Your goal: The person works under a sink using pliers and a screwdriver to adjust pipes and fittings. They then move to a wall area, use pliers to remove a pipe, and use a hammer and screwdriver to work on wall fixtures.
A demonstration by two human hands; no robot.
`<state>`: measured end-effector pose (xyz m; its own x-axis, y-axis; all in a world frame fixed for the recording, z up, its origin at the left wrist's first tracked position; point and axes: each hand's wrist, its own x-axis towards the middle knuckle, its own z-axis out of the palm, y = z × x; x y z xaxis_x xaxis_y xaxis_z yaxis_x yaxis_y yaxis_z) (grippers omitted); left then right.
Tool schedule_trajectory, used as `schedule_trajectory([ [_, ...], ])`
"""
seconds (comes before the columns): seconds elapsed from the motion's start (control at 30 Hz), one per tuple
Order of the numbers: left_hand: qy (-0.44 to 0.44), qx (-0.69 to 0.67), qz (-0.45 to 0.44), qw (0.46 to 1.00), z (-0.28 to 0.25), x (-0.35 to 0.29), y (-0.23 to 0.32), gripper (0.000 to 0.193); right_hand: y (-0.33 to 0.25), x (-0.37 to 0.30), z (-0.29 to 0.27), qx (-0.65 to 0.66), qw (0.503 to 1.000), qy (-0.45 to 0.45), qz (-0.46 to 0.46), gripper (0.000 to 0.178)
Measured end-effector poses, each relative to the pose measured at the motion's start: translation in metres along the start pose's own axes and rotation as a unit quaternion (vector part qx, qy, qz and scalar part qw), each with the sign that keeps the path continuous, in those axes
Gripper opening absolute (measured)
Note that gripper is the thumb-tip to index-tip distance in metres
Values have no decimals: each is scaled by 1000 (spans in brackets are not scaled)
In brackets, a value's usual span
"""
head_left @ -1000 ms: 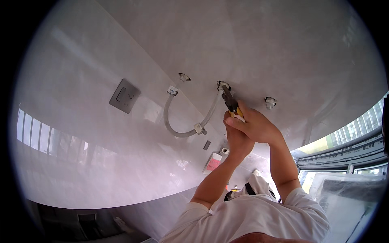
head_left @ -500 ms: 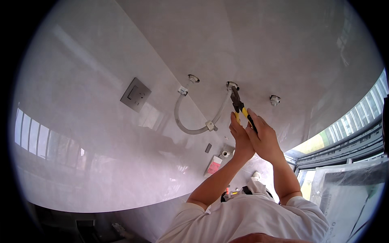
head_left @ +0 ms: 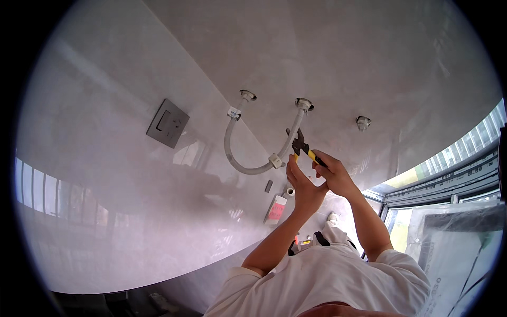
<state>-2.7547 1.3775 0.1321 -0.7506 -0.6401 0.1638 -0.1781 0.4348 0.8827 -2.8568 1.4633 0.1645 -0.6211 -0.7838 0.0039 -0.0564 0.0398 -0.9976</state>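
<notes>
My right hand point(head_left: 336, 173) is closed around one handle of the pliers point(head_left: 302, 143), which have dark jaws and yellow and black handles. Fingers of my left hand point(head_left: 307, 191) grip the other handle, and the two hands meet at the wrists. The jaws are spread beside a whitish flexible hose point(head_left: 230, 143); I cannot tell whether they touch it. This hose hangs in a U between a wall fitting point(head_left: 303, 104) above the pliers and another fitting point(head_left: 247, 96) to the left. A white clip-like piece point(head_left: 274, 160) sits on the hose's lower bend.
A third capped fitting point(head_left: 363, 123) sticks out of the glossy wall at right. A grey switch and socket plate point(head_left: 168, 123) is on the left wall. Below stand a white box with a pink label point(head_left: 277, 210) and a short pipe end point(head_left: 290, 192). A window frame point(head_left: 422, 195) runs along the right.
The pliers have come down off the middle fitting, and their jaws and handles have spread apart. Both my hands have moved slightly down and left with them.
</notes>
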Motion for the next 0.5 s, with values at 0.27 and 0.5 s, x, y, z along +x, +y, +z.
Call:
schedule_trajectory([
  [0.27, 135, 71, 139, 978, -55, 86, -65, 115, 11, 98, 64, 5, 993, -45, -108, 41],
  [0.5, 162, 119, 213, 956, -86, 137, -72, 111, 15, 148, 90, 29, 991, 13, -126, 46],
])
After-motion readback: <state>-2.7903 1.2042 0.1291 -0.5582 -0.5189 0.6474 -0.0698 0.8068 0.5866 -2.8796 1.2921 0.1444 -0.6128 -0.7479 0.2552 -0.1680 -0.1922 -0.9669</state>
